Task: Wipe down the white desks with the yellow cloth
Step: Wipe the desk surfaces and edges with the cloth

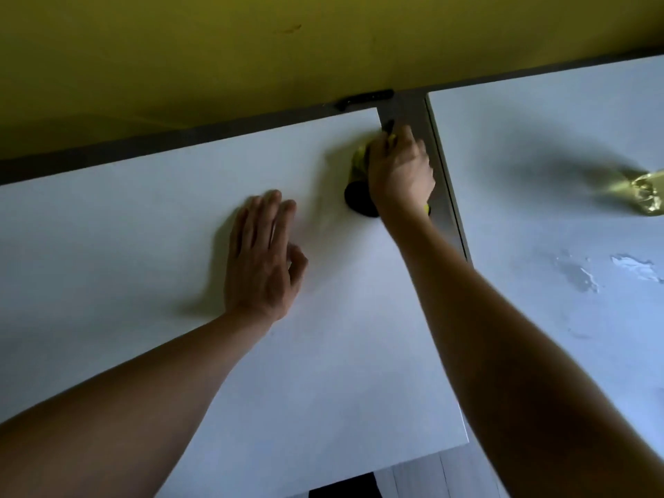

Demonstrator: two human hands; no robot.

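My right hand (400, 170) grips the bunched yellow cloth (359, 161) at the far right corner of the near white desk (143, 246). The cloth shows yellow at the hand's left side, with a dark part below it near the wrist. My left hand (264, 253) rests flat on the same desk, fingers straight and pointing away from me, to the left of the cloth. A second white desk (539, 174) stands to the right across a narrow grey gap.
A yellow wall (251, 48) runs behind both desks. A shiny gold crumpled object (645, 190) lies at the right edge of the second desk. That desk has chipped or wet patches (589, 274) near its front. A black clip (363, 98) sits at the near desk's back edge.
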